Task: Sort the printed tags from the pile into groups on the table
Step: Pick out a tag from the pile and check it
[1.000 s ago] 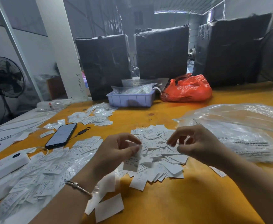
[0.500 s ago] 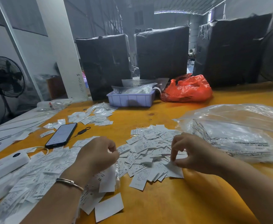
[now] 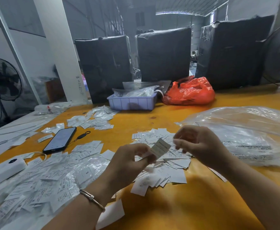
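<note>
A single printed tag [image 3: 160, 148] is being held up just above the loose pile of tags [image 3: 162, 163] in the middle of the yellow table [image 3: 194, 205]. It is being pinched at its lower corner by the thumb and fingertips of the left hand [image 3: 129, 161], with the printed face tilted toward the camera. The right hand [image 3: 200, 145] is being held just beside the tag with its fingers curled; motion blur is hiding whether anything is being gripped, so its state cannot be told.

The tag is judged to be thin, light paper, easily bent or creased and easily blown about, so it is best taken by an edge or corner with a gentle pinch. Tags lying flat may be hard to lift and are probably better slid off the pile first.

To the left, a wider spread of tags [image 3: 41, 185] is lying partly under clear plastic, and the size letters "S" and "XS" are being shown on some of them. The print on the held tag is too small to be read. Farther back, another small group of tags [image 3: 92, 119] is lying near a dark phone [image 3: 59, 140]. A large clear bag [image 3: 245, 138] with unreadable black print is lying to the right. A lilac tray [image 3: 132, 102] and a red bag [image 3: 190, 92] are sitting at the far edge.
</note>
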`<action>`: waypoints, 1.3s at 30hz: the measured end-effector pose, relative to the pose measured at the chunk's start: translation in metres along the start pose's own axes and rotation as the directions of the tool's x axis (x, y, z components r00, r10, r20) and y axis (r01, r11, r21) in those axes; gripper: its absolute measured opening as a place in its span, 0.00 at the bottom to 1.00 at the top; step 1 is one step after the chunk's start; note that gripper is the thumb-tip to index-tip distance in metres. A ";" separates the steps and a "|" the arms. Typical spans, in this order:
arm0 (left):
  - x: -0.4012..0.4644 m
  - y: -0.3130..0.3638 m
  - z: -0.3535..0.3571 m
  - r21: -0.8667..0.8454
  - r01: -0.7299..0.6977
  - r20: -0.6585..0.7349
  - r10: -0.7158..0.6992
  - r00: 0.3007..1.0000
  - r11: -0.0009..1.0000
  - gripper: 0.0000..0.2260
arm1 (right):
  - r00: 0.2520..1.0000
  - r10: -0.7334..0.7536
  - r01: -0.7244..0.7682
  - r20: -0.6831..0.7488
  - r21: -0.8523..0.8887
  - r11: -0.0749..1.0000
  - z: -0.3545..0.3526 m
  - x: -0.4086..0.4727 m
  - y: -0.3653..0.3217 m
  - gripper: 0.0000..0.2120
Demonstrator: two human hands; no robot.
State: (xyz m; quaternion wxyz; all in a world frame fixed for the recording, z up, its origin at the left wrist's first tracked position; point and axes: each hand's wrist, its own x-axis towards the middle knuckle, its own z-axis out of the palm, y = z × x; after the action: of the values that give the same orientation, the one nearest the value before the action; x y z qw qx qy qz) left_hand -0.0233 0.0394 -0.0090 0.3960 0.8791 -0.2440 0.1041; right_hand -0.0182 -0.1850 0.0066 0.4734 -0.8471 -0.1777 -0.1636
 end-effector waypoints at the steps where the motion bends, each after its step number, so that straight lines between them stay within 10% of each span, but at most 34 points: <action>1: -0.001 -0.001 -0.001 -0.008 0.013 -0.003 -0.013 1.000 1.000 0.04 | 0.994 0.008 -0.034 -0.112 -0.234 0.972 -0.005 0.003 0.007 0.02; 4: -0.002 -0.005 -0.005 0.088 0.046 -0.049 -0.042 0.998 0.995 0.08 | 0.930 0.074 -0.302 -0.359 -0.637 0.709 -0.023 0.006 0.025 0.07; 10: -0.002 -0.009 -0.006 0.107 0.070 -0.071 -0.062 0.996 0.992 0.11 | 0.862 0.355 -0.479 -0.361 -0.809 0.340 -0.039 0.011 0.056 0.08; 23: -0.003 -0.008 -0.003 0.096 0.079 0.012 -0.081 0.997 0.992 0.14 | 0.869 0.338 -0.480 -0.361 -0.781 0.399 -0.038 0.013 0.063 0.09; 33: -0.003 -0.009 -0.001 0.074 0.099 0.026 -0.101 0.995 0.992 0.12 | 0.839 0.086 -0.438 -0.537 -0.575 0.691 -0.038 0.013 0.063 0.06; 37: -0.002 -0.008 -0.001 0.024 0.125 0.022 -0.126 0.992 0.992 0.07 | 0.826 0.195 -0.257 -0.528 -0.045 0.966 -0.035 0.010 0.046 0.02; 39: 0.000 -0.005 -0.002 -0.098 0.118 0.041 -0.114 0.993 0.988 0.04 | 0.870 0.391 -0.256 -0.299 0.404 0.878 -0.027 0.007 0.026 0.02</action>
State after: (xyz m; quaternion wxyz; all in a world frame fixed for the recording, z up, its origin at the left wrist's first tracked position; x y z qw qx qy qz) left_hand -0.0207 0.0438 -0.0111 0.4407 0.8724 -0.2044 0.0531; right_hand -0.0031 -0.2194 0.0039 0.6626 -0.7198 0.0358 -0.2037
